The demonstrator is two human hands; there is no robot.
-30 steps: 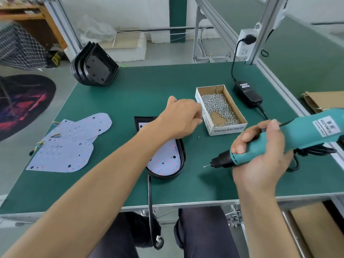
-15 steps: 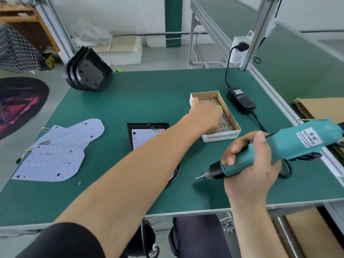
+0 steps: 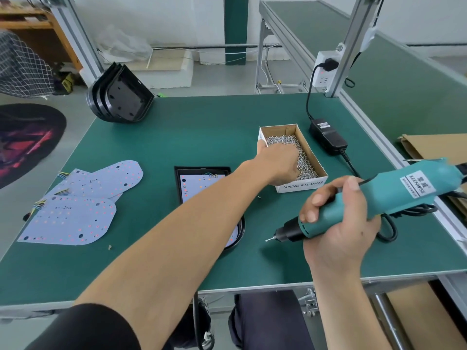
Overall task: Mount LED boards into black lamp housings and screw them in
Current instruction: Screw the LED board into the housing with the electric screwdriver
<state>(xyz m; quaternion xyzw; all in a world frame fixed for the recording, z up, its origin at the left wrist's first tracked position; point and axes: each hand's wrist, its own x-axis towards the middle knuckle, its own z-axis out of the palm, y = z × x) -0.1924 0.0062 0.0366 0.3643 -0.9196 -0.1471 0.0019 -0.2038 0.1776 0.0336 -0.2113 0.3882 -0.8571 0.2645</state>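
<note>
Teal electric screwdriver (image 3: pixel 394 198) is being gripped in the right hand (image 3: pixel 338 223), fingers wrapped round the body, bit pointing left just above the green desk (image 3: pixel 177 127) and clear of any work. Left hand (image 3: pixel 278 160) is reaching across into the cardboard screw box (image 3: pixel 300 183), sitting down in the loose screws (image 3: pixel 285 141); fingers are hidden under the hand, so cannot tell whether they are pinching a screw or not. One black lamp housing (image 3: pixel 202 169) is lying in front of the person with an LED board (image 3: pixel 199 183) already seated inside it, partly covered by the left forearm; no driven screws can be made out on it from here. Spare LED boards (image 3: pixel 83 205) are lying stacked at the left of the desk, wires trailing, and a nested stack of empty housings (image 3: pixel 118 99) is standing at the far left corner. One stray screw (image 3: pixel 259 197) is lying on the desk between housing and box. Judging progress: early, with one board placed, screwing apparently not yet done, and several boards and housings left to assemble.
</note>
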